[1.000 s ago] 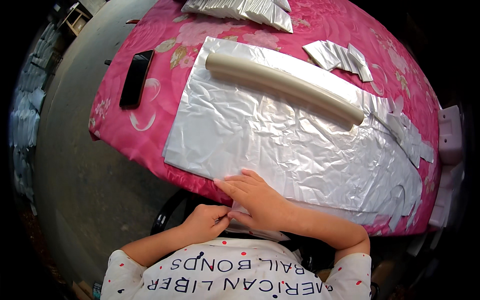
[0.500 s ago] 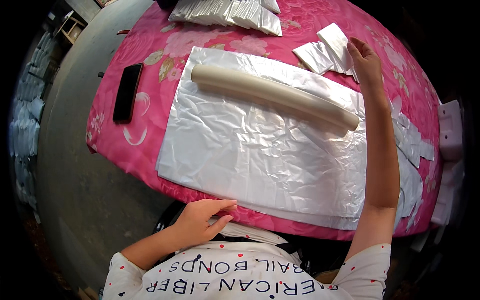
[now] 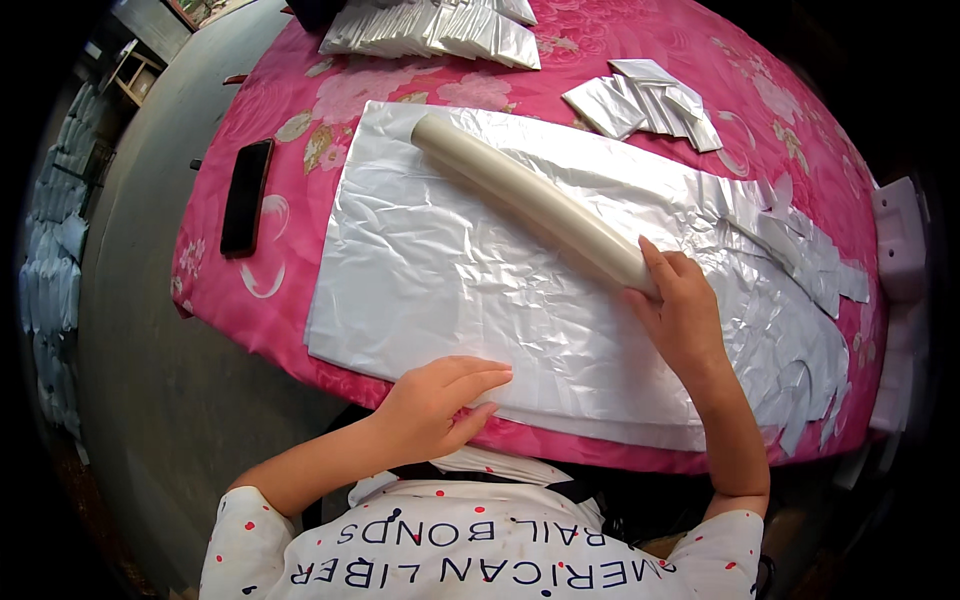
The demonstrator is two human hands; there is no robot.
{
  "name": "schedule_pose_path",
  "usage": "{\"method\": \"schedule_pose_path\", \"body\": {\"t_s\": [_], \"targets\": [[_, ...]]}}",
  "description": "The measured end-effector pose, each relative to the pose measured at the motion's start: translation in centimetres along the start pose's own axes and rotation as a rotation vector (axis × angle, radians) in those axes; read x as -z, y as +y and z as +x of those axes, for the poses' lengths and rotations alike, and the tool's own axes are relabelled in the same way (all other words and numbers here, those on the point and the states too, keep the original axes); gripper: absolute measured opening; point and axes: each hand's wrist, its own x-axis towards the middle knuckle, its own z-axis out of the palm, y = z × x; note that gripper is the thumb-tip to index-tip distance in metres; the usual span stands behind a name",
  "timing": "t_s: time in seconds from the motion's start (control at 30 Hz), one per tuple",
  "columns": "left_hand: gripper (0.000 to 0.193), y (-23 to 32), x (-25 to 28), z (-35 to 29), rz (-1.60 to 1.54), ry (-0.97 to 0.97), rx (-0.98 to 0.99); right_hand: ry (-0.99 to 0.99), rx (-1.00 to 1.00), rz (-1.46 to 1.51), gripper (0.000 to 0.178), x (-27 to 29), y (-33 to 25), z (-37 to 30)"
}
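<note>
A long cream-coloured tube (image 3: pixel 540 195) lies slantwise across a stack of thin, shiny silver-white plastic sheets (image 3: pixel 420 300). My right hand (image 3: pixel 680 305) is closed round the tube's near right end, thumb on one side and fingers on the other. At the near edge of the sheets rests my left hand (image 3: pixel 445 400), its fingers stretched out to the right and its thumb apart, with nothing in it. Folded packets (image 3: pixel 645 105) of the same silvery film sit in a small fanned pile beyond the sheets at the right.
A black phone (image 3: pixel 247 198) lies on the pink flowered tablecloth (image 3: pixel 235 320) at the left. At the far edge stands a long row of folded packets (image 3: pixel 430 32). Cut, ragged strips (image 3: pixel 805 260) spread at the right, beside a white plastic chair or stool (image 3: pixel 900 245).
My right hand has left the packet pile, come nearer and taken hold of the tube, whose right end has swung towards me. My left hand has shifted right and up onto the sheets' edge.
</note>
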Motion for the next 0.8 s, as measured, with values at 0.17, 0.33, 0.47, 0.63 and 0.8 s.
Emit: {"method": "schedule_pose_path", "body": {"t_s": [0.17, 0.33, 0.47, 0.63, 0.8], "targets": [[0.066, 1.0, -3.8, 5.4, 0.147, 0.058, -0.058, -0.273, -0.034, 0.299, 0.050, 2.1, -1.6, -7.1], [0.075, 2.1, -8.4, 9.6, 0.311, -0.042, -0.201, -0.121, -0.054, 0.029, 0.049, 1.1, 3.5, -9.4], [0.071, 3.7, -11.6, 11.7, 0.327, -0.060, -0.333, 0.057, -0.219, -0.191, 0.052, 2.7, 10.7, -10.7], [0.066, 5.4, -13.9, 13.1, 0.308, -0.049, -0.336, 0.145, -0.480, -0.332, 0.047, 6.0, 21.9, -15.1], [0.059, 6.1, -14.6, 13.5, 0.347, -0.048, -0.311, 0.256, -0.586, -0.407, 0.038, 7.8, 28.7, -19.4]]}}
